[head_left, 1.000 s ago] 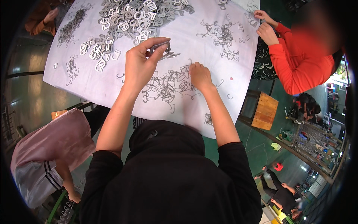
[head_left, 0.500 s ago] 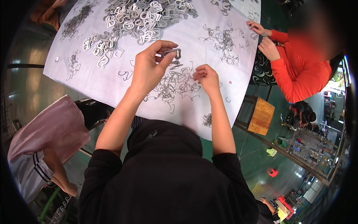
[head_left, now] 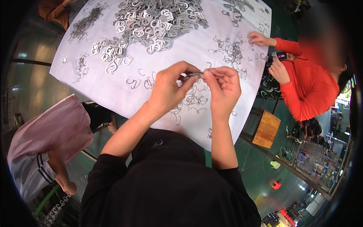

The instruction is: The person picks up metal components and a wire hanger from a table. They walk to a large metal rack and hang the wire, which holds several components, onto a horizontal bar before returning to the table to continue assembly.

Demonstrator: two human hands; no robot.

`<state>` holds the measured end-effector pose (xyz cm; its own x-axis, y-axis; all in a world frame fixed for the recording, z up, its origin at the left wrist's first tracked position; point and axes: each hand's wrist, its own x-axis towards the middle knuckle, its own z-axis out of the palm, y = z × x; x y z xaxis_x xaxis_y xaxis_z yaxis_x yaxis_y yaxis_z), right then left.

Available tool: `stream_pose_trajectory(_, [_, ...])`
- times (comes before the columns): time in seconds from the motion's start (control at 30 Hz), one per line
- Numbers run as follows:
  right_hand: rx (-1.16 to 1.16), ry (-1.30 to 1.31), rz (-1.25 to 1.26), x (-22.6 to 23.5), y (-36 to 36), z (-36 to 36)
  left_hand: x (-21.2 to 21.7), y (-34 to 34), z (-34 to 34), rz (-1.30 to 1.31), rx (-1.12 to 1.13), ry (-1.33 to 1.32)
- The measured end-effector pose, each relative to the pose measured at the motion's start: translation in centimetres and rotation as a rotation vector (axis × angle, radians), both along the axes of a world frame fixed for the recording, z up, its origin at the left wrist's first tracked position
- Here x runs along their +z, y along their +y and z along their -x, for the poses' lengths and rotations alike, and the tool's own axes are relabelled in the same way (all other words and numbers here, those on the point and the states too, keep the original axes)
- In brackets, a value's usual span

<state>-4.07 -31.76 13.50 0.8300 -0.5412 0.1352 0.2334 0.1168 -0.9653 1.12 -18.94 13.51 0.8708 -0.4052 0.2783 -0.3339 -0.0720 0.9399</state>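
The left hand [head_left: 170, 87] is covering most of a thin grey piece [head_left: 194, 75], and the right hand [head_left: 227, 89] is obscuring its far end, so what that hand is gripping is not showing clearly. Both hands are blocking parts of the heap of wire hooks [head_left: 193, 100] beneath, while the right forearm [head_left: 223, 147] is hiding some of a smaller hook cluster [head_left: 209, 133]. The top edge is cutting off the big buckle pile [head_left: 159, 22] and the tabletop [head_left: 113, 90]; a black garment [head_left: 170, 185] is masking part of its near edge. A co-worker's head [head_left: 317, 34] is appearing blurred. Small goods [head_left: 314, 159] at far right are looking too tiny to identify.
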Motion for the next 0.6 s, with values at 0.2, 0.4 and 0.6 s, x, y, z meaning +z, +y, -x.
stream_pose_trajectory(0.2, [-0.127, -0.126, 0.167, -0.2, -0.6, 0.5, -7.5, 0.9, -5.3, -0.034, 0.142, 0.046])
stream_pose_trajectory(0.4, [-0.136, -0.136, 0.192, -0.5, -1.6, -0.1, -17.3, 4.0, -13.4, -0.627, 0.457, -0.309])
stream_pose_trajectory(0.6, [-0.112, -0.104, 0.17, -0.9, -1.6, -0.4, -16.7, 3.1, -14.4, -0.873, 0.345, -0.298])
